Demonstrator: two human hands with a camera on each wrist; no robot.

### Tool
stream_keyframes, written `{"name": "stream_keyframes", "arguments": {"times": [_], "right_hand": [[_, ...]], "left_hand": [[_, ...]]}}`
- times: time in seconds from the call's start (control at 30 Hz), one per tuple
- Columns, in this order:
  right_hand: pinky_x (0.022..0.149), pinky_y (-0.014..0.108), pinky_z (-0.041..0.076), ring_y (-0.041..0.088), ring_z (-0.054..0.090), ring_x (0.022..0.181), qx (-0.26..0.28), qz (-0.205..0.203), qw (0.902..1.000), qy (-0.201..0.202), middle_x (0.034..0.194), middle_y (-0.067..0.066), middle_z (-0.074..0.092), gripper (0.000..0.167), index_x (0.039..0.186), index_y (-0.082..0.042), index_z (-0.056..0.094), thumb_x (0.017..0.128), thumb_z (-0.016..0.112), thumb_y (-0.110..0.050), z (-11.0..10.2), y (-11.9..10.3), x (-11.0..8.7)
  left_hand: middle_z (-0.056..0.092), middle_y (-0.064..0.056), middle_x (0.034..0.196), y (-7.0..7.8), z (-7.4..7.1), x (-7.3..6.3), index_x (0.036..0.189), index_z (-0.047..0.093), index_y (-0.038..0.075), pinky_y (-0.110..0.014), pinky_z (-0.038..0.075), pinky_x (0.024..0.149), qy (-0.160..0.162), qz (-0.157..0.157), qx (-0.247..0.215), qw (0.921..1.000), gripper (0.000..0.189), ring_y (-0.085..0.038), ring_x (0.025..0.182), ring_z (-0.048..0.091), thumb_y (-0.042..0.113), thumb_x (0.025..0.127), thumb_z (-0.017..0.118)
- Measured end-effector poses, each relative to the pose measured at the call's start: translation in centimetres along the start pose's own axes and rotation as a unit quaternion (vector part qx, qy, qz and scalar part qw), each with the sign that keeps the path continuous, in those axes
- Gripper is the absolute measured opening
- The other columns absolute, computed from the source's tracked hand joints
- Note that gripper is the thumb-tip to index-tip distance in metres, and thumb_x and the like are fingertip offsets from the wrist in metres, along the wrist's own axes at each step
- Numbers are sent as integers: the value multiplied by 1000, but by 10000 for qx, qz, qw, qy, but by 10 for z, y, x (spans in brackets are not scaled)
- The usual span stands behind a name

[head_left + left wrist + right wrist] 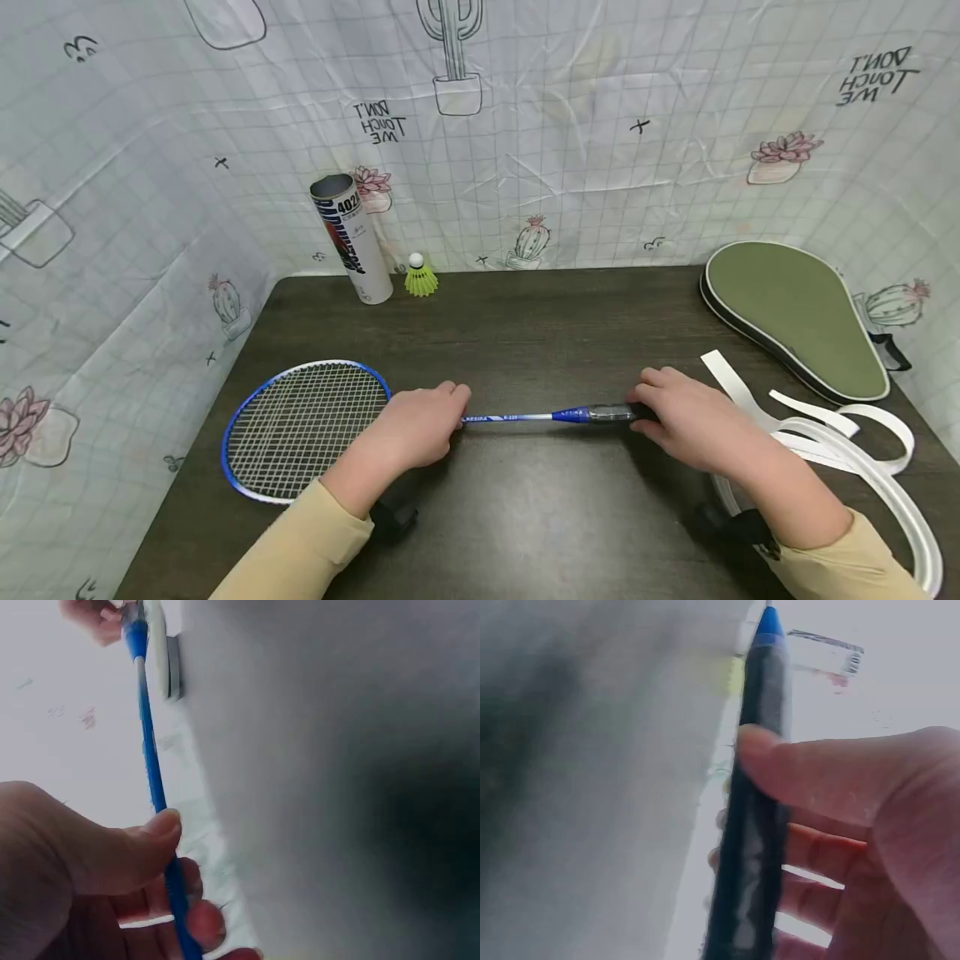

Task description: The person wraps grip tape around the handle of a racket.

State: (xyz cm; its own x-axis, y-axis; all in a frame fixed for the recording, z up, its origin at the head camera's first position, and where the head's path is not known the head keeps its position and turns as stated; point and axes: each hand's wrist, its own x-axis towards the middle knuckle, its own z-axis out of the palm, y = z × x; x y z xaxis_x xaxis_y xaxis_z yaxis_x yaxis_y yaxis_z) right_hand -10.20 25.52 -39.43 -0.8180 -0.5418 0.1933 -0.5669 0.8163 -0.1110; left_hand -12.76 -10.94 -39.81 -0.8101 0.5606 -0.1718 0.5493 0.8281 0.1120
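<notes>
A blue and white badminton racket [510, 417] lies crosswise in front of me, its strung head to the left and its black handle to the right. My left hand [423, 423] pinches the thin shaft near the head; in the left wrist view the thumb and fingers [161, 825] close round the blue shaft. With my right hand [693, 417] I grip the handle, and the right wrist view shows the thumb across the black grip [754, 847]. The palm side of both hands is hidden in the head view.
At the back left stand a shuttlecock tube [352, 237] and a yellow shuttlecock [421, 277]. A green racket-shaped case [795, 317] lies at the back right. Loops of white strap [847, 450] lie near my right forearm. Patterned cloth walls [570, 150] border the dark table [540, 517].
</notes>
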Motion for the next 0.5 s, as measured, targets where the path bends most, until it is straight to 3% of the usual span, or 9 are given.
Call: {"name": "stream_keyframes", "arguments": {"times": [0.17,0.23,0.33,0.4,0.5], "right_hand": [[70,44,46,19,60,79,77,-502,9947,896,87,-8,60,25,93,-15,71,77,89,-21,-21,3,8],[69,44,45,18,59,79,159,-586,9912,1176,88,-7,61,27,94,-14,71,89,81,-39,-31,3,12],[70,43,44,19,58,79,348,-736,9850,1519,90,-5,64,48,96,-11,71,101,57,-57,-44,2,18],[73,43,42,20,58,80,429,-727,9816,1714,91,-4,65,65,97,-11,71,104,37,-66,-50,-2,21],[80,45,38,20,57,82,516,-627,9793,1856,90,-3,65,64,96,-11,71,103,39,-66,-58,-12,24]], "left_hand": [[55,4,91,-9,-33,-11,103,58,18,-27,45,58,747,-19,-231,9969,9,-9,70,51,11,102,64],[55,5,92,-13,-44,-16,103,59,17,-26,46,61,1145,84,-296,9929,8,-9,73,51,10,102,64],[56,5,94,-17,-55,-23,105,62,16,-26,46,62,1843,347,-350,9816,5,-9,73,53,15,102,65],[56,6,94,-18,-59,-25,105,64,17,-26,46,60,2280,461,-329,9720,6,-8,71,52,20,101,68],[59,8,92,-13,-61,-27,102,67,19,-26,44,57,2778,588,-289,9584,10,-7,69,52,28,99,72]]}}
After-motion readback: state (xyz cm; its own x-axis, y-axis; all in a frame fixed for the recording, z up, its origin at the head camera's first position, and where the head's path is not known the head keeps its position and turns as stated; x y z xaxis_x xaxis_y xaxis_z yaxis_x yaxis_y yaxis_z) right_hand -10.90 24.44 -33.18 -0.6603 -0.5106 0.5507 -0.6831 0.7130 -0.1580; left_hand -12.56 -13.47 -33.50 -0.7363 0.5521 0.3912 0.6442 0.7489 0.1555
